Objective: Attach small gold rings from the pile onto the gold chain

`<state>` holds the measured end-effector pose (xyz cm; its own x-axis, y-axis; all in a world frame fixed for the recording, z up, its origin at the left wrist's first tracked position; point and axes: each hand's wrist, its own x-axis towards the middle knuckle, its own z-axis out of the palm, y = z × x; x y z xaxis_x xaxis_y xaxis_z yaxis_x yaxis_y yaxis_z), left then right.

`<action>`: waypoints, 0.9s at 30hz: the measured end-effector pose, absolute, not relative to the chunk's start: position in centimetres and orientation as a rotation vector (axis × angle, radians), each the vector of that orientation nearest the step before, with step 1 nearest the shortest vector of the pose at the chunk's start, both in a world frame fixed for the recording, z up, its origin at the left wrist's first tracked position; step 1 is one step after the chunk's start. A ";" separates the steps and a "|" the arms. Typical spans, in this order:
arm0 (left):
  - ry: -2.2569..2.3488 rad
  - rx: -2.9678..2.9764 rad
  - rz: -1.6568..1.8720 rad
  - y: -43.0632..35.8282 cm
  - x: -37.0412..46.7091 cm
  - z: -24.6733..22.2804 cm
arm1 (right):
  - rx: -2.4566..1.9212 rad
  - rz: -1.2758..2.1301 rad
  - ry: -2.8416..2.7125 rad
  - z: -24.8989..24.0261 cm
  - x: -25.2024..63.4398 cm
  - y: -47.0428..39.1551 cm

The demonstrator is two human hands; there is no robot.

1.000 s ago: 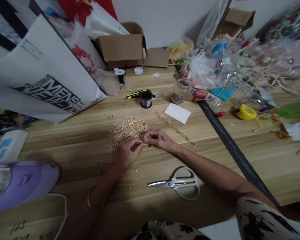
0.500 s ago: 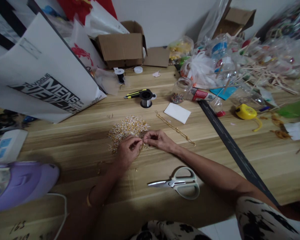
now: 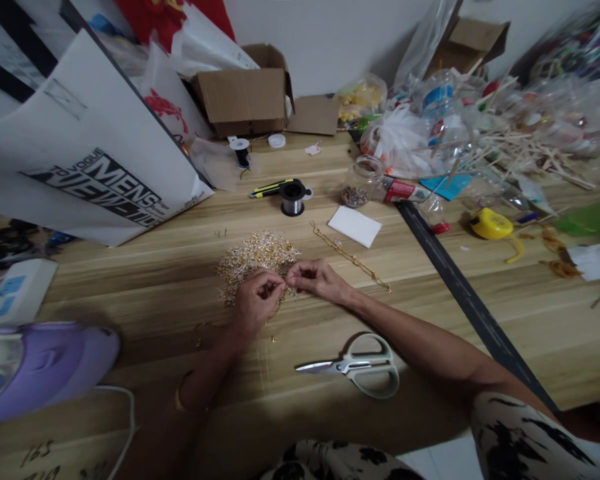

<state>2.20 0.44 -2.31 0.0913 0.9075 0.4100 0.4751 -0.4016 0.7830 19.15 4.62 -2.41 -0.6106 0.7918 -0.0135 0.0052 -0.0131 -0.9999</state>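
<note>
My left hand (image 3: 257,298) and my right hand (image 3: 317,280) meet fingertip to fingertip, each closed in a pinch. Between them is a thin gold chain (image 3: 279,311), mostly hidden by the fingers; a short length of it trails down beside my left hand. Just behind the hands lies a pile of gold and clear beads (image 3: 260,252), partly covered by my left hand. To the right of my right hand, a gold beaded chain (image 3: 351,257) is stretched out on the wooden table (image 3: 180,280). Scissors (image 3: 353,365) with pale handles rest nearer to me, blades pointing left.
Behind the beads are a wire spool (image 3: 292,199), a yellow-black cutter (image 3: 270,188), a jar of beads (image 3: 361,183) and a white card (image 3: 355,226). A dark metal strip (image 3: 460,287) crosses the right side, near a tape measure (image 3: 491,224). A purple appliance (image 3: 65,367) stands left.
Both hands stay pinched together in nearly the same place. My left fingers have shifted only slightly; the things on the table have not moved.
</note>
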 end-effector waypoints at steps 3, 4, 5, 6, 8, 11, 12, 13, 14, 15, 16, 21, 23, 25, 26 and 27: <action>1.336 2.012 1.303 0.3 2.2 -2.4 | -0.829 1.694 -1.669 -2.4 19.1 4.6; 1.327 2.055 1.315 0.3 2.2 -2.4 | -0.827 1.694 -1.674 -2.4 19.1 4.6; 1.318 2.105 1.326 0.3 2.2 -2.5 | -0.825 1.694 -1.680 -2.4 19.1 4.6; 1.313 2.160 1.331 0.2 2.1 -2.5 | -0.824 1.694 -1.688 -2.3 19.2 4.6; 1.306 2.285 1.315 0.1 2.0 -2.5 | -0.824 1.691 -1.709 -2.1 19.2 4.5; 1.288 2.447 1.244 -0.1 1.8 -2.6 | -0.814 1.683 -1.749 -2.0 19.3 4.6; 1.270 2.479 1.231 -0.2 1.8 -2.6 | -0.804 1.681 -1.765 -2.0 19.3 4.6; 1.247 2.498 1.228 -0.2 1.8 -2.6 | -0.794 1.679 -1.780 -2.1 19.4 4.7; 1.225 2.505 1.230 -0.2 1.8 -2.6 | -0.784 1.677 -1.796 -2.2 19.4 4.7; 1.207 2.499 1.238 -0.2 1.8 -2.7 | -0.775 1.673 -1.813 -2.3 19.5 4.8; 1.193 2.488 1.244 -0.2 1.8 -2.7 | -0.771 1.666 -1.827 -2.4 19.5 4.8; 1.168 2.403 1.299 0.1 1.9 -2.5 | -0.771 1.660 -1.853 -2.5 19.6 4.9; 1.179 2.343 1.313 0.2 1.9 -2.4 | -0.773 1.660 -1.853 -2.4 19.5 4.9; 1.244 2.233 1.309 0.2 1.9 -2.3 | -0.780 1.630 -1.861 -2.3 19.5 4.9; 1.297 2.158 1.294 0.2 2.0 -2.2 | -0.785 1.597 -1.873 -2.3 19.5 4.8; 1.353 2.075 1.273 0.2 2.0 -2.2 | -0.791 1.551 -1.889 -2.2 19.5 4.8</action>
<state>1.98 0.18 -2.20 0.1385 0.8606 0.4901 0.5416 -0.4801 0.6901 19.45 4.78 -2.24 -0.6662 0.7436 0.0565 0.0896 0.1550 -0.9838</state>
